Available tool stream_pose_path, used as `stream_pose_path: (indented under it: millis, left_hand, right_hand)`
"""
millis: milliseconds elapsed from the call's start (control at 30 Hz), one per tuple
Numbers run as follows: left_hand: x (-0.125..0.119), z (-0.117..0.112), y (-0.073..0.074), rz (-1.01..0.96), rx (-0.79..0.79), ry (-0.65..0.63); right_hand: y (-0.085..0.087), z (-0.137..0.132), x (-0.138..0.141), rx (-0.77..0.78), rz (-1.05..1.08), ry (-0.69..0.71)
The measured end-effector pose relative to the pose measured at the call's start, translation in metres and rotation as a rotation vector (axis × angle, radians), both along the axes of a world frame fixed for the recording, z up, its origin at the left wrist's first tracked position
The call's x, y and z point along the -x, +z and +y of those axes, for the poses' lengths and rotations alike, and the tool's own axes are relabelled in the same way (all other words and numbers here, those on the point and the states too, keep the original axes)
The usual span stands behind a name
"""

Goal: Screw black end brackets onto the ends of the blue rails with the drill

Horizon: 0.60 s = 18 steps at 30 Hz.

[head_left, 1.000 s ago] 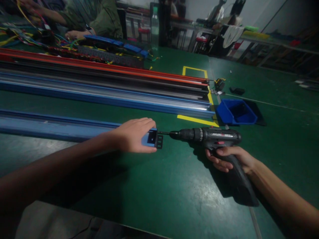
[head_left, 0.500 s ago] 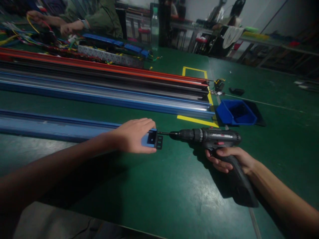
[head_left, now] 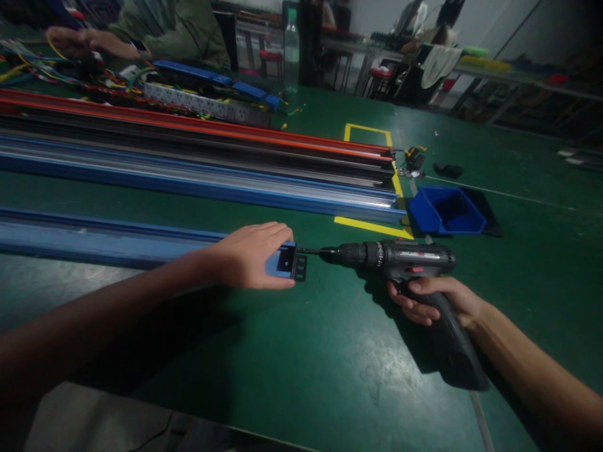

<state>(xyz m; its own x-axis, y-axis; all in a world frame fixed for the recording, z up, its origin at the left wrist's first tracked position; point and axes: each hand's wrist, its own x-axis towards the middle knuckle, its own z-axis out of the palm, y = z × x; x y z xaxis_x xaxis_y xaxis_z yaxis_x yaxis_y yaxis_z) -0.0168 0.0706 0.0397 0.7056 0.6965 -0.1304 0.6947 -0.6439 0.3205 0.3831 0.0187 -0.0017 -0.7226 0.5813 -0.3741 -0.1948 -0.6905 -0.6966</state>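
My left hand grips the right end of a long blue metal profile, thumb on the near side and fingers over the far side. A black end bracket with slots sits against that end. In my right hand is a black cordless drill, held by its pistol grip with a finger near the trigger. The drill lies level and points left. Its long bit reaches the bracket at the profile's end; the exact contact point is too small to make out.
Several long blue, black and orange profiles lie behind on the green table. A blue bin stands at their right end, near yellow tape. Across the table, a co-worker's hands are among coloured wires. A bottle stands there.
My hands, the drill and the profile hold nearly the same place; the view has shifted very slightly. Across the table, the co-worker's hands have come closer together.
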Motion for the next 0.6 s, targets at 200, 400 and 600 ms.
stream_pose_path:
  millis: [200, 400, 600]
  left_hand:
    - [0.0000, -0.0001, 0.0002, 0.010, 0.002, 0.001]
    - [0.0001, -0.0003, -0.0018, 0.001, -0.015, -0.001]
    - [-0.0019, -0.0004, 0.0003, 0.012, -0.003, 0.003]
  right_hand:
    - [0.0002, -0.0003, 0.0003, 0.012, -0.005, -0.006]
    - [0.0007, -0.0006, 0.0004, 0.031, -0.013, -0.010]
    - [0.0011, -0.0003, 0.0013, 0.026, 0.010, -0.006]
